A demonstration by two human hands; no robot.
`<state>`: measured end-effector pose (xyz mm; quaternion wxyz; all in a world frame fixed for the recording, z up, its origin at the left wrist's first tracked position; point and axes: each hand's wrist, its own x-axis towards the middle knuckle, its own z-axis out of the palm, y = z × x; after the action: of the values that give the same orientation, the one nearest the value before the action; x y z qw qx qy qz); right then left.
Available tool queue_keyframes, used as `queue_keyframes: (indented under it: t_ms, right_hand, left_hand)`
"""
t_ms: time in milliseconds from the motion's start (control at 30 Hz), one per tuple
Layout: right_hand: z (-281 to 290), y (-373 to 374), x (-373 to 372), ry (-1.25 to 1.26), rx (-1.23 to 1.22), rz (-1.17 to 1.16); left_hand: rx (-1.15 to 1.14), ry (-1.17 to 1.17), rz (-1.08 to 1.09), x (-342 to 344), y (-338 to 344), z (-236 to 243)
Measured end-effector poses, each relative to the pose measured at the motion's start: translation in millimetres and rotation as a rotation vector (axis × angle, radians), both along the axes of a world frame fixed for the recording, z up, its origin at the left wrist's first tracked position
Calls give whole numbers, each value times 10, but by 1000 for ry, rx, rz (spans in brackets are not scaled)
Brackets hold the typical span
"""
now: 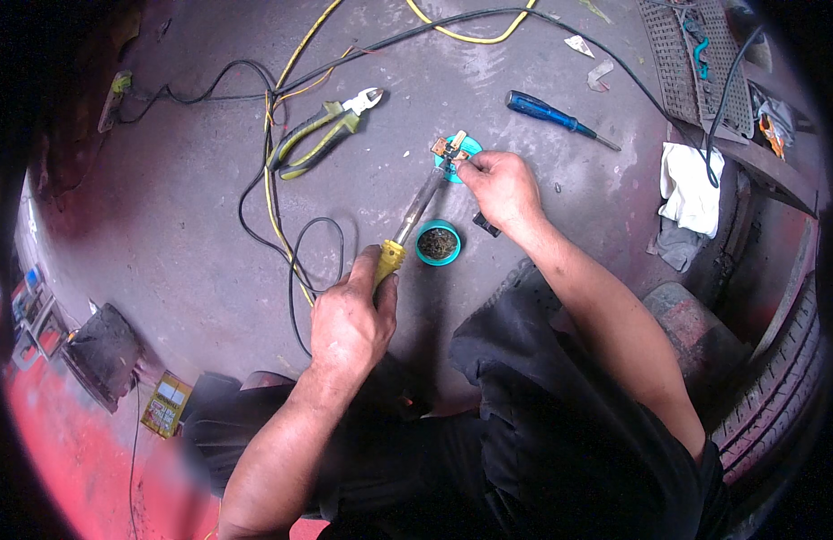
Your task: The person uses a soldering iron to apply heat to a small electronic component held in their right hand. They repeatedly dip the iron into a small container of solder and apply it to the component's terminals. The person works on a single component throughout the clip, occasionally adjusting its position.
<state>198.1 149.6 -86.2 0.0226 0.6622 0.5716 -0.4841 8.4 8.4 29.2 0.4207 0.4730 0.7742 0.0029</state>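
Note:
My left hand (351, 319) is closed around the yellow handle of a soldering iron (418, 209), whose metal shaft slants up and away to the right. The iron's tip meets or nearly meets a small brown circuit board (443, 146); contact is too small to confirm. My right hand (506, 193) pinches the board's near right edge between thumb and fingers. Under the board lies a round turquoise lid (472, 144), partly covered. Closer to me, a small turquoise tin (458, 245) holds dark, crumbly material. Part of a small black object (486, 224) shows below my right wrist.
Green-and-black diagonal cutters (322, 139) lie on the grey floor at left, a blue screwdriver (547, 112) at right. Black and yellow cables (270, 162) loop across the floor. At right are a perforated metal panel (673, 67), a white cloth (691, 184) and a tire (776, 378).

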Motion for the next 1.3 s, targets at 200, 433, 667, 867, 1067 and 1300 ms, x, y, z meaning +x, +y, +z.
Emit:
queue_keyframes:
  t_ms: [200, 433, 667, 867, 1067, 1300]
  right_hand:
    - [-12, 14, 3, -6, -21, 21]
    - [-73, -8, 14, 0, 37, 19]
    - [-97, -19, 26, 35, 47, 3]
    - [-106, -31, 29, 51, 66, -5]
    - [-50, -3, 19, 38, 10, 5]
    - [-57, -4, 23, 37, 20, 16]
  left_hand:
    - [-6, 24, 5, 4, -14, -13]
    - [15, 63, -33, -1, -40, -50]
    - [47, 107, -78, -1, -46, -48]
    - [76, 136, -116, -4, -67, -62]
    - [65, 169, -155, -1, -63, -63]
    - [72, 191, -197, 1, -46, -34]
